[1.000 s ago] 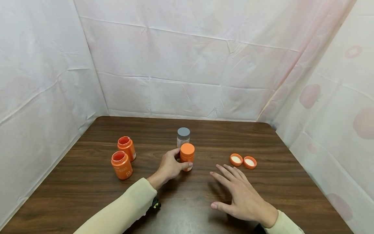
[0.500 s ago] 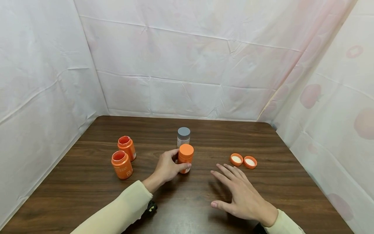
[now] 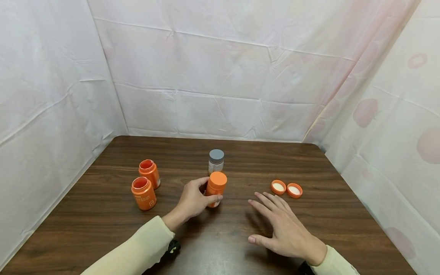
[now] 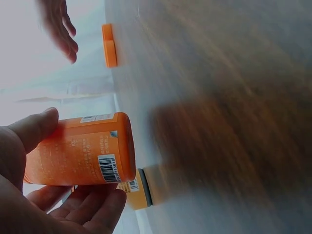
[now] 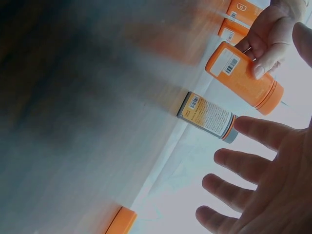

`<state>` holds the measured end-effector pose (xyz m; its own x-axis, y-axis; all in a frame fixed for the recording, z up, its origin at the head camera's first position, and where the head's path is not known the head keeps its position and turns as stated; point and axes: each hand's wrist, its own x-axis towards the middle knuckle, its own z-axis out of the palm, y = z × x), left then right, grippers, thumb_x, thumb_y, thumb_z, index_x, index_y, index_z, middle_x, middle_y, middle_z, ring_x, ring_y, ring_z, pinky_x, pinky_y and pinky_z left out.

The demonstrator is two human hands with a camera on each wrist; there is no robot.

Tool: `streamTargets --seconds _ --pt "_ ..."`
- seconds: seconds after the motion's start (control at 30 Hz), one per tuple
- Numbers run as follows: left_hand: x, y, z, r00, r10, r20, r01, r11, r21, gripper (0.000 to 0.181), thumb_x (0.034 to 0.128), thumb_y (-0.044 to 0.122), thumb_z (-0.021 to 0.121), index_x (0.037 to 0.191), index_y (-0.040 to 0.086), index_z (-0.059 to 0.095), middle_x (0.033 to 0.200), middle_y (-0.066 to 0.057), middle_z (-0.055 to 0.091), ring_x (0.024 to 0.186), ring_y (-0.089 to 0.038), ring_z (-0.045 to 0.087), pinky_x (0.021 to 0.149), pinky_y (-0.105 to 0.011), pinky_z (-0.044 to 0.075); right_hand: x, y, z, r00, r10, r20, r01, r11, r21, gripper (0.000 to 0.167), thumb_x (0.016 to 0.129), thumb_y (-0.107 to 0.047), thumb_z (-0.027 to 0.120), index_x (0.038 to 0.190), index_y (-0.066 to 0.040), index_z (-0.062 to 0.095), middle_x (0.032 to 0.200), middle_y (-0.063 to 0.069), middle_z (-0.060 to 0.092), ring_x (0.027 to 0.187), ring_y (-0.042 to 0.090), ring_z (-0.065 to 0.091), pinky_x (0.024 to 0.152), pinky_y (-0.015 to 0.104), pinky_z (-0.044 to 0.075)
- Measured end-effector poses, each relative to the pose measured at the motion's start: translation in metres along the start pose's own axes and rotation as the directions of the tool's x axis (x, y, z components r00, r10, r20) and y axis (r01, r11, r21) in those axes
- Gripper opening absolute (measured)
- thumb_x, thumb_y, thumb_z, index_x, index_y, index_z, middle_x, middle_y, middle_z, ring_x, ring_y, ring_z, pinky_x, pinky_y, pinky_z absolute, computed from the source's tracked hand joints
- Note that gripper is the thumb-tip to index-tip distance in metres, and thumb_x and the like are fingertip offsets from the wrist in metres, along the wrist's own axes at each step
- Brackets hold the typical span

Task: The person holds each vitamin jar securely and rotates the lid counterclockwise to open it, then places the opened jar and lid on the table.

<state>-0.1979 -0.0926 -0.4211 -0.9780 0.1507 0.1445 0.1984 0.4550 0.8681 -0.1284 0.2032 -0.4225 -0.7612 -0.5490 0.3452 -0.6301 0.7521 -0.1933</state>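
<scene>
My left hand [image 3: 190,198] grips a capped orange bottle [image 3: 217,180] around its body, thumb on the near side and fingers behind. The bottle tilts slightly, and in the right wrist view its base looks raised off the table. Just behind it stands a bottle with a grey cap [image 3: 216,156], its lower part partly covered by the orange one. Over the table's right half, my right hand [image 3: 285,229] holds nothing, fingers spread and palm down. Its fingertips are nearest to two loose orange caps [image 3: 278,187], which lie side by side with white insides up.
Two uncapped orange bottles, a rear one [image 3: 150,175] and a front one [image 3: 144,194], stand upright on the left of the dark wooden table [image 3: 86,217]. Pale curtains [image 3: 220,76] hang behind the table and along both sides.
My left hand has drawn the orange bottle a little left and towards me, and the bottle has begun to lean. My right hand stays nearly still.
</scene>
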Motion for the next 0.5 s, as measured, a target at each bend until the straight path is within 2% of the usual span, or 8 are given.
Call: streamTargets --seconds 0.33,0.5 --pt "-0.009 0.0 -0.003 0.999 0.037 -0.003 -0.037 0.999 0.011 0.051 0.0763 0.021 0.093 0.122 0.014 0.073 0.103 0.003 0.074 0.092 -0.016 0.068 0.086 -0.044 0.055 0.0 0.001 0.0 1.0 0.003 -0.008 -0.003 1.0 0.011 0.085 0.081 -0.063 0.078 0.152 -0.026 0.049 0.16 0.001 0.04 0.144 0.036 0.039 0.113 0.058 0.028" --pt "-0.013 0.0 -0.005 0.998 0.055 0.001 -0.055 0.998 0.035 0.049 0.0763 0.021 0.093 0.121 0.016 0.073 0.103 0.005 0.073 0.092 -0.013 0.067 0.086 -0.044 0.054 0.001 0.003 0.002 1.0 0.017 -0.008 -0.017 1.0 0.022 0.084 0.081 -0.062 0.078 0.152 -0.029 0.048 0.159 0.0 0.041 0.143 0.036 0.04 0.112 0.058 0.029"
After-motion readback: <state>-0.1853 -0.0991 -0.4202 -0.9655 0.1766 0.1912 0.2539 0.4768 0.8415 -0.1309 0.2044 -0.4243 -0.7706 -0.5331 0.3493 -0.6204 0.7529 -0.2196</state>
